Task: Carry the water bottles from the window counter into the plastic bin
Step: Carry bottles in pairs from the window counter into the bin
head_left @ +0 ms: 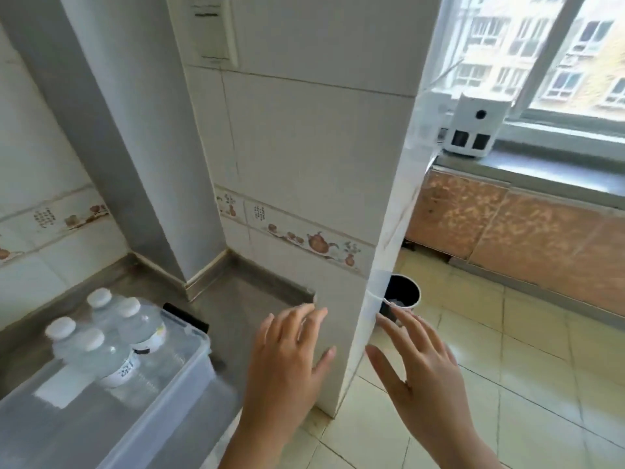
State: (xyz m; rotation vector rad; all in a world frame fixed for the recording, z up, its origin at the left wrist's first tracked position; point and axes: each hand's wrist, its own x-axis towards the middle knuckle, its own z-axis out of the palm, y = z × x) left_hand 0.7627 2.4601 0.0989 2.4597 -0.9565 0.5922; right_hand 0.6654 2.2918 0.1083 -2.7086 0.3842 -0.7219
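Note:
Several clear water bottles with white caps stand upright inside the translucent plastic bin at the lower left. My left hand hovers open in front of the tiled wall corner, to the right of the bin, holding nothing. On the other side of that corner my right hand is spread open over the floor, also empty. The window counter runs along the right under the window; no bottles show on the part in view.
A tiled wall corner juts out between my hands. A white boxy device sits on the counter. A small dark bin stands on the tiled floor behind the corner. The plastic bin rests on a grey counter.

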